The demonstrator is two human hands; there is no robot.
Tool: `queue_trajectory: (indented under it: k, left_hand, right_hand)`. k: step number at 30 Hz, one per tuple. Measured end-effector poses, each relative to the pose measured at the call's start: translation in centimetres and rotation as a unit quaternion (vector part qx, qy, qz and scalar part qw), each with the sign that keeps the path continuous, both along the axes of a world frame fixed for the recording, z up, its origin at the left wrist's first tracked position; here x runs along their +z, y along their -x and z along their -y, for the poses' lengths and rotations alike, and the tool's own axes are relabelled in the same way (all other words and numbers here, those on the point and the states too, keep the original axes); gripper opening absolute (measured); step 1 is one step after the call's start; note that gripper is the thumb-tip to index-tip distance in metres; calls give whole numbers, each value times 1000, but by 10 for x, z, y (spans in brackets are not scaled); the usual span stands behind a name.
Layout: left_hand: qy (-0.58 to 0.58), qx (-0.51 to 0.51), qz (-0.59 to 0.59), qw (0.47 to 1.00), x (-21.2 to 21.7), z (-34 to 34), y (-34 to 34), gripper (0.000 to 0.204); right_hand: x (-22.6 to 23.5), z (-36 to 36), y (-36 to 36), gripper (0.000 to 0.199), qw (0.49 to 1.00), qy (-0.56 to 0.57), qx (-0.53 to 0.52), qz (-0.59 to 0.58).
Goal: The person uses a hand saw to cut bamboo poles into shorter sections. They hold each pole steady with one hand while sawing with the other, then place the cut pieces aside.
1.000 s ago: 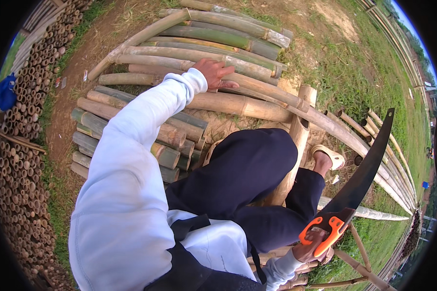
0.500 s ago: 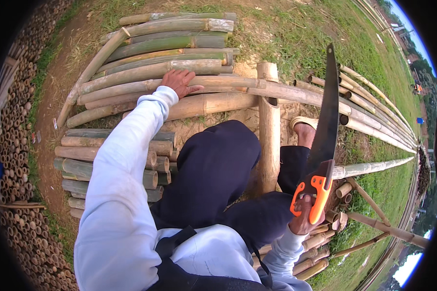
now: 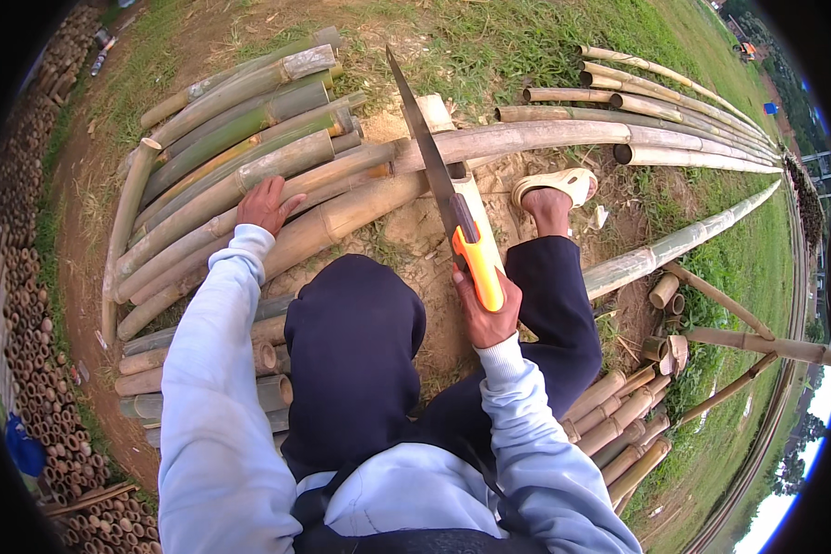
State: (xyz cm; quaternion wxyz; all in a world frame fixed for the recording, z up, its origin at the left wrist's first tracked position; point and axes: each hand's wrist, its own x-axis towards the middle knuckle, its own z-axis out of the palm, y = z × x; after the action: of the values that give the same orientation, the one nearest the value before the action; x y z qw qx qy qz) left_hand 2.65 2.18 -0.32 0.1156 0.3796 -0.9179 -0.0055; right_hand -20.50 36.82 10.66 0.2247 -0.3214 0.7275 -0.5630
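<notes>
My right hand [image 3: 486, 317] grips the orange handle of a hand saw [image 3: 439, 189]. Its dark blade slants up and to the left and lies across a long pale bamboo pole [image 3: 535, 138] at the spot where that pole rests on a short wooden block [image 3: 439, 113]. My left hand [image 3: 266, 204] presses flat on a thick bamboo pole [image 3: 342, 218] to the left of the blade. I am squatting, with my dark trouser knees below the poles and my sandalled foot [image 3: 554, 189] to the right of the saw.
Several green and tan bamboo poles [image 3: 240, 111] lie stacked at the upper left. Short cut bamboo pieces [image 3: 203, 365] sit under my left arm, and others [image 3: 619, 420] at the lower right. Stacked bamboo ends [image 3: 32, 369] line the left edge. Long poles [image 3: 674, 102] stretch across the grass on the right.
My right hand has swung the saw from upright at my right side down onto the pale pole. My left hand stays pressed on the bamboo.
</notes>
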Motion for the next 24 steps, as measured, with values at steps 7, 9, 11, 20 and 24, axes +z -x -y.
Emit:
queue_trajectory:
  k: [7,9,11,20,24]
  left_hand:
    - [47,-85,3,995,-5,9,8,67]
    - [74,-109,24,991,-1,12,19,69]
    - [-34,-105,78,991,22,3,55,71]
    - [-182,-74,204,959,48,2,106,96]
    - [-184,-98,151,966,37,4,101,99]
  right_hand:
    - [-6,19,20,16,999,-4,25,-26]
    - [-10,21,26,15,999,-8,35,-30]
    - [-12,21,30,16,999,-5,39,-34]
    - [-15,8,26,22,999,-24,39,-10]
    - [-10,6,25,23,998,-44,52,-3]
